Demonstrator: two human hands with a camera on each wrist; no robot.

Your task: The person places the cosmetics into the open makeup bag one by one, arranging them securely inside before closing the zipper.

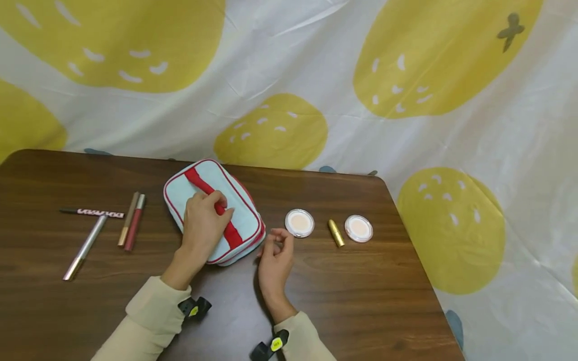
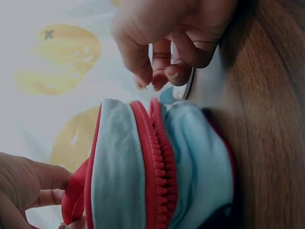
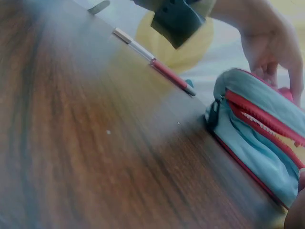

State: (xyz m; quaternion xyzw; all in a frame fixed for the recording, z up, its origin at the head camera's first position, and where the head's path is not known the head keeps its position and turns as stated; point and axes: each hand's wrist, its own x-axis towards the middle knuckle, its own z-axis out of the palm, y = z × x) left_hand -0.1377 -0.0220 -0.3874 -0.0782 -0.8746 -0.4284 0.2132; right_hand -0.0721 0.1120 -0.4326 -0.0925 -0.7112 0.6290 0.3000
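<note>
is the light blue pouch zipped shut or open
The pouch is open, at least partly: both wrist views show its red zipper parted. How far round it is unzipped, I cannot tell.

A brown wood-grain desk (image 1: 361,306) stood before a white cloth backdrop (image 1: 289,55) printed with large yellow shapes (image 1: 451,230). To the left lay a patterned pencil (image 1: 100,213), a silver tube (image 1: 86,248), and a gold-brown tube (image 1: 129,219) beside a red tube (image 1: 135,223); to the right, a gold tube (image 1: 336,233) between two round compacts (image 1: 299,223) (image 1: 358,228).
</note>
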